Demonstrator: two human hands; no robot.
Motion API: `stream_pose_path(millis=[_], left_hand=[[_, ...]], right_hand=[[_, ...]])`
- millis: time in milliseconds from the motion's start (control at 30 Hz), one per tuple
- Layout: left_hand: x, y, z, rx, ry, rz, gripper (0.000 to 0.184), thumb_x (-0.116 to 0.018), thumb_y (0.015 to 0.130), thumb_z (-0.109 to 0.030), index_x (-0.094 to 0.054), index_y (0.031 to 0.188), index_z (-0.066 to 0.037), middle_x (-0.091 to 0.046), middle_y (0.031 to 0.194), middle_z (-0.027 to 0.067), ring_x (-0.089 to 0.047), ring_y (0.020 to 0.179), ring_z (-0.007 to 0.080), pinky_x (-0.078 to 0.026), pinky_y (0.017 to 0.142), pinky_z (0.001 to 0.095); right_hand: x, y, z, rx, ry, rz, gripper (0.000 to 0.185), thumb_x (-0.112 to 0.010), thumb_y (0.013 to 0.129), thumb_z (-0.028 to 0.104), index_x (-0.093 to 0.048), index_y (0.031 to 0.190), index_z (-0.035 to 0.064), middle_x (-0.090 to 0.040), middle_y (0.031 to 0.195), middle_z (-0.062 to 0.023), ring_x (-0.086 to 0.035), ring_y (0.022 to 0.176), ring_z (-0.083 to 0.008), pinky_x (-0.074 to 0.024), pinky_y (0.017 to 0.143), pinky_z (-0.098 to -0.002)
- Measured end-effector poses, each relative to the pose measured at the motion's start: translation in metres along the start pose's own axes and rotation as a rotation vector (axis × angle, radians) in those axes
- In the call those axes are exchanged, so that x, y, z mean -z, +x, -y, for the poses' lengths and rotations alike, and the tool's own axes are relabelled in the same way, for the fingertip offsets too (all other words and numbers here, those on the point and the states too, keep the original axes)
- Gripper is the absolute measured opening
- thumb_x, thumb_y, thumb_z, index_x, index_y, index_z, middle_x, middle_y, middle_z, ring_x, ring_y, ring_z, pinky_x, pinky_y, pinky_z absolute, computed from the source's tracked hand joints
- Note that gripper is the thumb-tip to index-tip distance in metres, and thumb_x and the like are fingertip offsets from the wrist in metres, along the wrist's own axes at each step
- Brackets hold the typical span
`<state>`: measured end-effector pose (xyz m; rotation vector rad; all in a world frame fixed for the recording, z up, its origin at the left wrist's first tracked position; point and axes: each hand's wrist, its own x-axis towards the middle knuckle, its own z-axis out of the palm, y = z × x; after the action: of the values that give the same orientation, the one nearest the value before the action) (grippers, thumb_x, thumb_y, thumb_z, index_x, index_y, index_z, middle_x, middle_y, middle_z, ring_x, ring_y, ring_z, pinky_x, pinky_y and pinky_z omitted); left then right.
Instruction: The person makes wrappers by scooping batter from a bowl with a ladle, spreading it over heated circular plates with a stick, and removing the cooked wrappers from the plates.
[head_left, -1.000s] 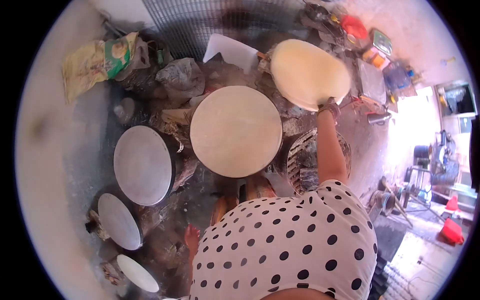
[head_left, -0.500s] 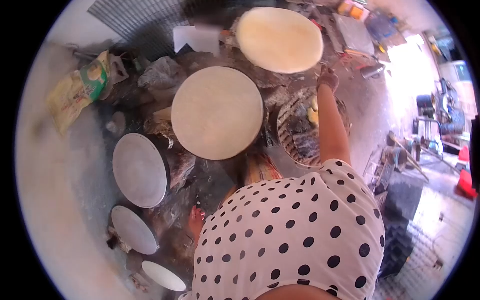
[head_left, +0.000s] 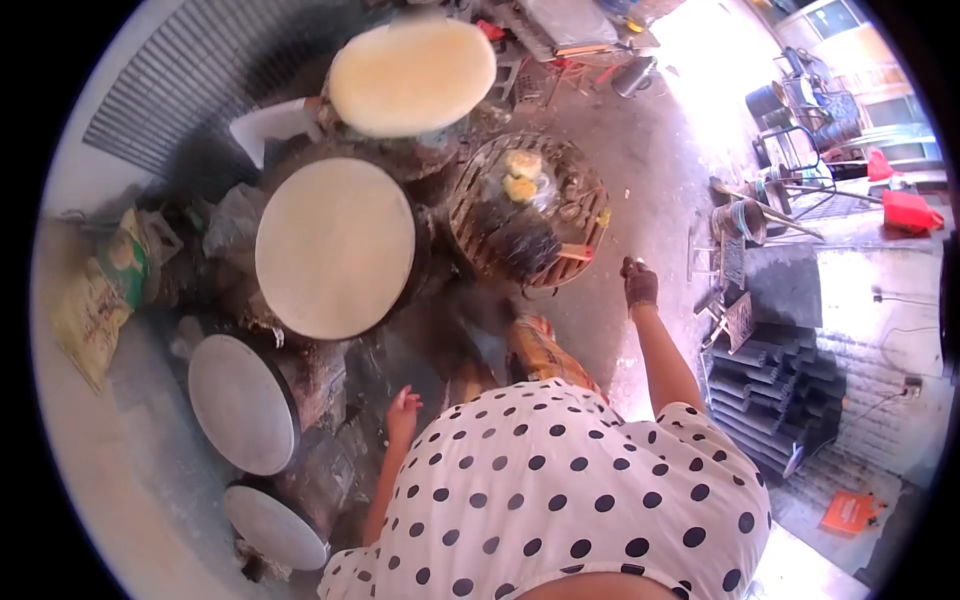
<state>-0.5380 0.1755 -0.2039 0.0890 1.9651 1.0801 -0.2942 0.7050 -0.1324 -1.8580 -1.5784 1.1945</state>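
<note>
My right hand point(head_left: 640, 284), dark-patterned or covered, is out over the floor to the right of a round woven basket point(head_left: 468, 238). Its fingers are curled together; what they hold, if anything, is too small to make out. Low in the view, my left hand point(head_left: 404, 406) hangs beside my body with its fingers apart and nothing in them. Two yellowish lumps point(head_left: 521, 176), a clear bag and a dark bundle point(head_left: 524, 246) lie in the basket. A large pale round sheet point(head_left: 336, 248) covers a round plate left of it. Farther back lies a yellowish round stack point(head_left: 412, 77).
Two grey round plates point(head_left: 240, 404) point(head_left: 275, 527) stand at the lower left by the wall. A yellow-green sack point(head_left: 100, 300) is at the far left. Stacked black pieces point(head_left: 765, 395), a reel point(head_left: 740, 222) and a red object point(head_left: 910, 211) are at the right.
My right hand has drawn back from the yellowish stack and moved toward my body, over the floor. The view has turned right, bringing the whole basket into sight. My left hand remains low.
</note>
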Motion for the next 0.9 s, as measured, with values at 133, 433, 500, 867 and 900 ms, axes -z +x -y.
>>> stream_pose_path(millis=[133,433,500,867,900], left_hand=[[-0.051,0.023,-0.084,-0.054,0.042,0.023,0.039,-0.047,0.094,-0.023,-0.05,0.128,-0.003,-0.065,0.1,0.0096,-0.062,0.079,0.0139,-0.049,0.07,0.0247],[-0.211,0.038,-0.127,0.143,-0.07,-0.182,0.042,-0.048,0.096,-0.024,-0.045,0.131,-0.003,-0.061,0.107,0.008,-0.06,0.086,0.0134,-0.048,0.072,0.0245],[-0.259,0.035,-0.167,0.157,-0.225,-0.303,0.043,-0.048,0.096,-0.025,-0.044,0.133,-0.004,-0.06,0.11,0.0087,-0.059,0.09,0.0143,-0.049,0.077,0.0261],[-0.335,0.063,-0.258,0.212,-0.33,-0.412,0.047,-0.05,0.095,-0.024,-0.04,0.136,-0.004,-0.052,0.122,0.0095,-0.058,0.097,0.0159,-0.048,0.082,0.0288],[-0.34,0.063,-0.258,0.209,-0.332,-0.409,0.047,-0.05,0.095,-0.024,-0.04,0.136,-0.003,-0.052,0.121,0.0095,-0.058,0.097,0.0158,-0.048,0.082,0.0288]], right_hand=[[0.004,0.031,0.023,0.028,-0.084,0.025,0.043,-0.061,0.082,0.044,-0.067,0.074,0.0014,-0.061,0.065,-0.0103,-0.054,0.065,-0.0191,-0.0427,0.067,-0.0348],[-0.026,0.24,0.09,0.339,-0.317,0.548,0.022,-0.049,0.087,0.014,-0.062,0.105,0.0136,-0.064,0.095,-0.0083,-0.06,0.083,-0.025,-0.0491,0.072,-0.034],[-0.049,0.236,0.052,0.727,-0.503,0.651,0.024,-0.049,0.086,0.014,-0.061,0.107,0.0141,-0.063,0.098,-0.0072,-0.06,0.086,-0.0234,-0.0487,0.076,-0.0336],[-0.07,0.181,0.093,0.971,-0.803,0.971,0.041,-0.058,0.081,0.027,-0.054,0.12,0.0135,-0.055,0.118,-0.0132,-0.053,0.107,-0.0316,-0.0425,0.09,-0.0445],[-0.073,0.186,0.08,0.967,-0.693,0.962,0.045,-0.059,0.081,0.028,-0.052,0.122,0.0134,-0.054,0.119,-0.0131,-0.053,0.108,-0.0315,-0.0424,0.09,-0.045]])
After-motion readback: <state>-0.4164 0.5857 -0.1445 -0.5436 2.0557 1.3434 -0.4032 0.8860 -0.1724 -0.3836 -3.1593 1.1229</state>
